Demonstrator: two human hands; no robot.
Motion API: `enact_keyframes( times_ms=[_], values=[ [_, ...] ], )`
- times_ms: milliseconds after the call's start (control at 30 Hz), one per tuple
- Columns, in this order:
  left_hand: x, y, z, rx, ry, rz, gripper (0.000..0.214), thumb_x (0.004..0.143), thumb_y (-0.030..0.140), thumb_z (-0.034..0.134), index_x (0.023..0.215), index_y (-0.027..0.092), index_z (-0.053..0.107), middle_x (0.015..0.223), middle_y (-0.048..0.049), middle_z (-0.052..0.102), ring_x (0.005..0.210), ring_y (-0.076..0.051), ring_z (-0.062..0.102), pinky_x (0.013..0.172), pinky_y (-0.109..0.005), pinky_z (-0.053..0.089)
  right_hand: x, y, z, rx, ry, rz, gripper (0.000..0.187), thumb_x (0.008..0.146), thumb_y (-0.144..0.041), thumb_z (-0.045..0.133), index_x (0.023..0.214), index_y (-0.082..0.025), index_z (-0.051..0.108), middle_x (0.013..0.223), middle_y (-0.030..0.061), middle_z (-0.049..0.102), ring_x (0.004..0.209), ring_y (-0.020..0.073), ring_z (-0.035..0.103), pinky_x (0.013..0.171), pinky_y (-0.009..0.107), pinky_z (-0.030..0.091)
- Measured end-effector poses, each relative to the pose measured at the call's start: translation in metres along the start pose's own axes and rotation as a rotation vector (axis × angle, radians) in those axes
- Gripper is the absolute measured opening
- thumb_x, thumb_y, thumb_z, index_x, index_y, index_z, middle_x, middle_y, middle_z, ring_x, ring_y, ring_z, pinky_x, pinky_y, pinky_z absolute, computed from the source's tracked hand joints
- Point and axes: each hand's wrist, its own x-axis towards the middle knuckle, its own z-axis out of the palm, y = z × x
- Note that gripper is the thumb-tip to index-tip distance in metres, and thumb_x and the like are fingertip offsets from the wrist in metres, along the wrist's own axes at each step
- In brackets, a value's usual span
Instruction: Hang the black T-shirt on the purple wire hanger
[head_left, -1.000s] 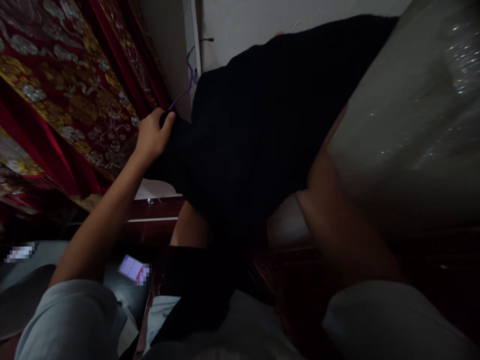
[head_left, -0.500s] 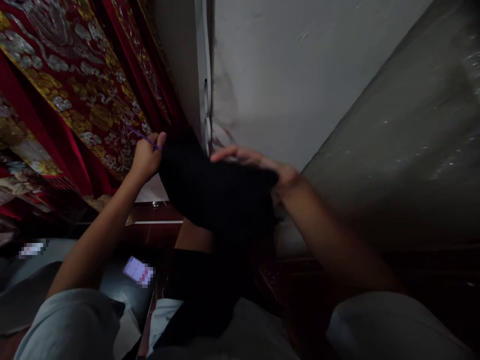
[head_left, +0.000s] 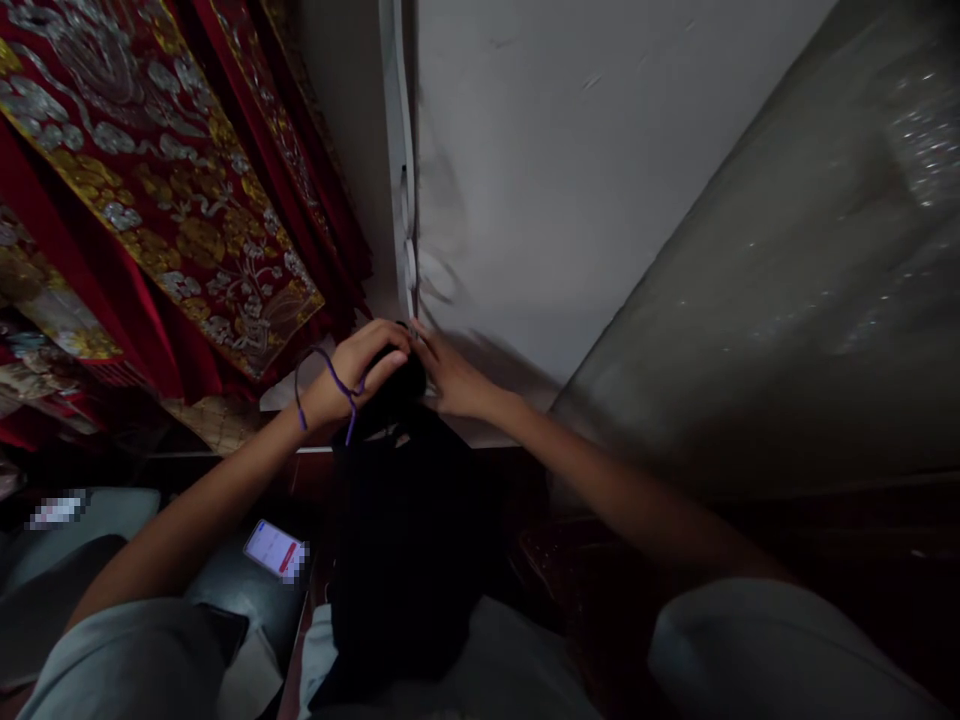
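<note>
A black cloth [head_left: 409, 470] hangs from between my two hands and runs down over my lap, where it blends with dark shadow. My left hand [head_left: 364, 370] is closed around its bunched upper end. Over the back of that hand and wrist trails a thin purple cord [head_left: 345, 390], one end dangling loose. Pressed to the far right side of the bunch is my right hand [head_left: 457, 378], fingers bent against the black cloth. The fingertips of both hands nearly meet at the top.
Red embroidered drapes [head_left: 202, 200] with gold and silver patterns hang at the left. A pale wall [head_left: 540, 180] stands ahead, with a large grey plastic-looking sheet [head_left: 750, 330] at the right. A lit phone [head_left: 274, 549] lies on a dark seat [head_left: 244, 590] at lower left.
My hands have come together from far apart, the left moving right and the right moving left. The black cloth went from stretched sideways to bunched at the top and hanging down.
</note>
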Motion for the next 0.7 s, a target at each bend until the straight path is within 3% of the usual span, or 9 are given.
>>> enact_keyframes(
  times_ms=[67, 167, 233, 333, 400, 500, 567, 633, 700],
  values=[
    [0.002, 0.007, 0.006, -0.049, -0.075, 0.033, 0.039, 0.107, 0.05, 0.04, 0.124, 0.021, 0.06, 0.136, -0.0167, 0.062, 0.132, -0.025, 0.058, 0.114, -0.045, 0.047, -0.004, 0.004, 0.012, -0.042, 0.072, -0.052, 0.107, 0.072, -0.023, 0.078, 0.162, -0.021, 0.02, 0.171, 0.0217, 0.018, 0.159, 0.0394, 0.022, 0.124, 0.068, 0.03],
    [0.001, 0.012, 0.01, -0.01, -0.149, 0.032, 0.056, 0.105, 0.059, 0.04, 0.144, 0.021, 0.049, 0.154, -0.0198, 0.048, 0.148, -0.029, 0.045, 0.125, -0.049, 0.037, -0.009, -0.006, 0.012, -0.013, 0.182, -0.125, 0.085, 0.078, -0.022, 0.07, 0.155, -0.026, 0.033, 0.154, 0.016, 0.05, 0.149, 0.0353, 0.044, 0.121, 0.065, 0.037],
    [-0.001, 0.013, 0.01, 0.023, -0.149, 0.031, 0.062, 0.104, 0.061, 0.038, 0.15, 0.02, 0.044, 0.158, -0.0212, 0.044, 0.152, -0.03, 0.039, 0.127, -0.051, 0.034, -0.011, -0.018, 0.006, -0.01, 0.195, -0.161, 0.075, 0.081, -0.024, 0.067, 0.15, -0.028, 0.04, 0.143, 0.0124, 0.06, 0.141, 0.0338, 0.052, 0.121, 0.064, 0.038],
    [-0.002, 0.013, 0.011, 0.029, -0.127, 0.024, 0.062, 0.107, 0.059, 0.031, 0.152, 0.019, 0.042, 0.161, -0.0211, 0.041, 0.154, -0.031, 0.036, 0.128, -0.055, 0.03, -0.012, -0.032, 0.0, -0.06, 0.133, -0.185, 0.073, 0.079, -0.029, 0.069, 0.148, -0.024, 0.046, 0.15, 0.0125, 0.056, 0.145, 0.0346, 0.047, 0.123, 0.064, 0.035],
    [-0.003, 0.013, 0.012, 0.072, -0.135, -0.003, 0.062, 0.106, 0.061, 0.03, 0.153, 0.021, 0.042, 0.164, -0.0198, 0.039, 0.155, -0.032, 0.035, 0.128, -0.06, 0.025, -0.013, -0.036, 0.001, -0.049, 0.161, -0.187, 0.063, 0.079, -0.025, 0.064, 0.142, -0.023, 0.054, 0.148, 0.0125, 0.058, 0.142, 0.033, 0.051, 0.12, 0.062, 0.041],
    [-0.006, 0.009, 0.018, 0.192, -0.219, -0.086, 0.063, 0.106, 0.062, 0.034, 0.155, 0.024, 0.041, 0.165, -0.0182, 0.038, 0.154, -0.035, 0.036, 0.127, -0.066, 0.021, -0.013, -0.041, 0.002, 0.027, 0.312, -0.164, 0.033, 0.086, -0.018, 0.055, 0.114, -0.025, 0.069, 0.116, 0.0083, 0.075, 0.113, 0.0276, 0.069, 0.101, 0.053, 0.056],
    [-0.011, 0.004, 0.023, 0.244, -0.286, -0.152, 0.061, 0.107, 0.06, 0.033, 0.156, 0.024, 0.04, 0.164, -0.0181, 0.041, 0.152, -0.035, 0.039, 0.126, -0.068, 0.022, -0.015, -0.05, 0.002, 0.105, 0.391, -0.133, 0.023, 0.089, -0.017, 0.053, 0.098, -0.026, 0.072, 0.096, 0.0043, 0.077, 0.095, 0.0237, 0.072, 0.09, 0.047, 0.06],
    [-0.017, -0.003, 0.028, 0.242, -0.312, -0.198, 0.061, 0.107, 0.06, 0.03, 0.155, 0.024, 0.041, 0.161, -0.0178, 0.045, 0.15, -0.034, 0.042, 0.125, -0.068, 0.024, -0.017, -0.063, -0.002, 0.214, 0.418, -0.096, 0.021, 0.091, -0.017, 0.054, 0.096, -0.026, 0.072, 0.094, 0.0031, 0.077, 0.092, 0.0215, 0.073, 0.088, 0.043, 0.06],
    [-0.024, -0.008, 0.031, 0.206, -0.308, -0.207, 0.063, 0.106, 0.063, 0.029, 0.152, 0.023, 0.045, 0.153, -0.0175, 0.054, 0.144, -0.034, 0.05, 0.124, -0.067, 0.027, -0.02, -0.073, -0.007, 0.356, 0.348, -0.051, 0.02, 0.093, -0.021, 0.057, 0.105, -0.025, 0.073, 0.102, 0.0045, 0.078, 0.096, 0.021, 0.073, 0.09, 0.041, 0.061]
  ],
)
